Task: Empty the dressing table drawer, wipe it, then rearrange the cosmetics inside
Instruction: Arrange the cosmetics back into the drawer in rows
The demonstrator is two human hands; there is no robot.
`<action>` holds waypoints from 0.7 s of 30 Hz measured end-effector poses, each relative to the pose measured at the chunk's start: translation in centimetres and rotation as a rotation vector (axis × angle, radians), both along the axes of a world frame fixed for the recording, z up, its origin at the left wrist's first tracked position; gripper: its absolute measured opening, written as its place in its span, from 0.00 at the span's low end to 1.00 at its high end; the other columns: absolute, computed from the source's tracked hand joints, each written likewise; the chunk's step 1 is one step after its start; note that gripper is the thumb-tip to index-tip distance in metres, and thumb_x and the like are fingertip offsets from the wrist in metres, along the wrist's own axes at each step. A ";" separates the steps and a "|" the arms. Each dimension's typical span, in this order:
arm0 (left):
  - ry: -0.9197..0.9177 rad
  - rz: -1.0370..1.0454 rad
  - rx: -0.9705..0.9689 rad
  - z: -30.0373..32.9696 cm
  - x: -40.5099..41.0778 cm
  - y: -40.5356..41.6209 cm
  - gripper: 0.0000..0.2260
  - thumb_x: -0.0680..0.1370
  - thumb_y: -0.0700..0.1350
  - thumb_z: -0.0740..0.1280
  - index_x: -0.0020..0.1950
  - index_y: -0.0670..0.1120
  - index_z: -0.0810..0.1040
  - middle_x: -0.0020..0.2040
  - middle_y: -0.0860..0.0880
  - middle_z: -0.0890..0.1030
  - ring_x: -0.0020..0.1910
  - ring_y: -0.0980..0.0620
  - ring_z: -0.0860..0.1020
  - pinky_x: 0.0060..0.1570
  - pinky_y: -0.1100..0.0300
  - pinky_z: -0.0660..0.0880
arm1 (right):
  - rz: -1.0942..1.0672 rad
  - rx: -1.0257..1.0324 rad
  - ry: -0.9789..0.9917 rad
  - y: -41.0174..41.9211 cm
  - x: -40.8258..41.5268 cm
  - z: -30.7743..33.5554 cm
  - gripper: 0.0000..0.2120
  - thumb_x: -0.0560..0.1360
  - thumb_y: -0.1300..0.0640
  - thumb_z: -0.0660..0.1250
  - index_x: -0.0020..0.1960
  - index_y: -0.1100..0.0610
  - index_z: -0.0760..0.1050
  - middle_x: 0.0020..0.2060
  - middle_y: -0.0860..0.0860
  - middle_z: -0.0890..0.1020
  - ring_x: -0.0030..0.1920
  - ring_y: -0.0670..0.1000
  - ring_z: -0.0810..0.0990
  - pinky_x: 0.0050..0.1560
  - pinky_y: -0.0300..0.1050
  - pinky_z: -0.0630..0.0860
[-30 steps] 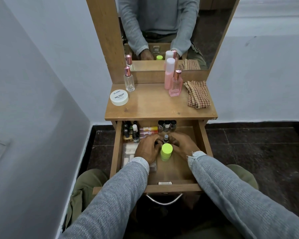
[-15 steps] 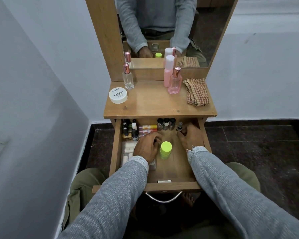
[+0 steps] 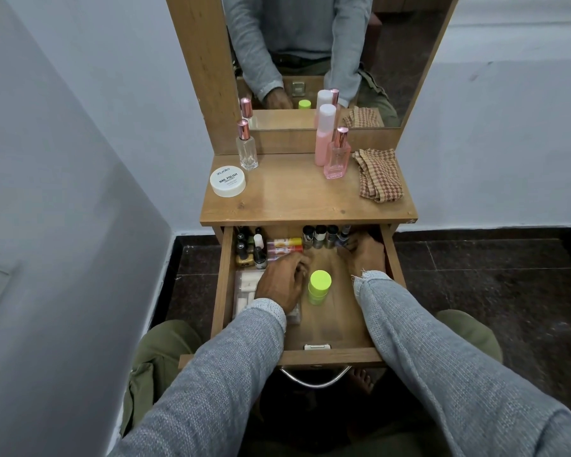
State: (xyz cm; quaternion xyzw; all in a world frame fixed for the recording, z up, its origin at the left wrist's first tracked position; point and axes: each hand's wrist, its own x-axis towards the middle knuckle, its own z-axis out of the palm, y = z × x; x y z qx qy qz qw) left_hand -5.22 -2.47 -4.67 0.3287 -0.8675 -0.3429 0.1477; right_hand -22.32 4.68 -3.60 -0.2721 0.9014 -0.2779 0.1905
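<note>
Drawer (image 3: 226,275) risk: right hand (image 3: 365,255), pinching a small bottle (image 3: 344,236) at 1 o'clock, could topple neighbours; left hand (image 3: 282,280) curled, grasp unclear.

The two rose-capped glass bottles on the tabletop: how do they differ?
The clear bottle stands at the back left, near the white nail polish jar; the pink bottle stands at the back right, just in front of the tall pink bottle. One is colourless, the other pink-tinted. Both are upright with rose-gold caps.
</note>
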 end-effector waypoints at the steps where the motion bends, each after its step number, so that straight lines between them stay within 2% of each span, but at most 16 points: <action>1: -0.002 0.000 0.000 0.0 0.0 0.0 0.14 0.74 0.35 0.60 0.54 0.48 0.79 0.47 0.49 0.83 0.45 0.50 0.80 0.48 0.53 0.78 | -0.005 0.014 -0.013 -0.1 -0.1 0.0 0.15 0.73 0.56 0.70 0.55 0.63 0.76 0.52 0.61 0.81 0.53 0.61 0.79 0.51 0.43 0.72; 5: -0.004 0.002 -0.001 0.2 0.0 0.1 0.13 0.74 0.35 0.61 0.54 0.47 0.79 0.49 0.47 0.84 0.47 0.48 0.81 0.49 0.53 0.78 | -0.017 0.040 -0.042 -0.4 -0.2 0.2 0.15 0.74 0.55 0.69 0.55 0.63 0.77 0.53 0.60 0.81 0.53 0.60 0.79 0.49 0.41 0.71; 11: -0.021 0.005 -0.007 0.4 0.1 0.2 0.12 0.75 0.35 0.62 0.52 0.47 0.79 0.48 0.48 0.83 0.47 0.48 0.80 0.48 0.53 0.78 | 0.008 0.111 -0.118 -0.9 -0.5 0.4 0.15 0.75 0.54 0.68 0.57 0.63 0.75 0.54 0.61 0.80 0.54 0.61 0.79 0.54 0.46 0.76; 21: -0.042 0.003 0.014 0.4 0.1 0.3 0.13 0.74 0.35 0.61 0.54 0.48 0.79 0.48 0.48 0.83 0.47 0.48 0.80 0.49 0.54 0.77 | -0.037 0.127 -0.051 -0.4 -0.3 0.2 0.13 0.77 0.62 0.62 0.60 0.65 0.75 0.58 0.63 0.78 0.59 0.63 0.76 0.56 0.48 0.72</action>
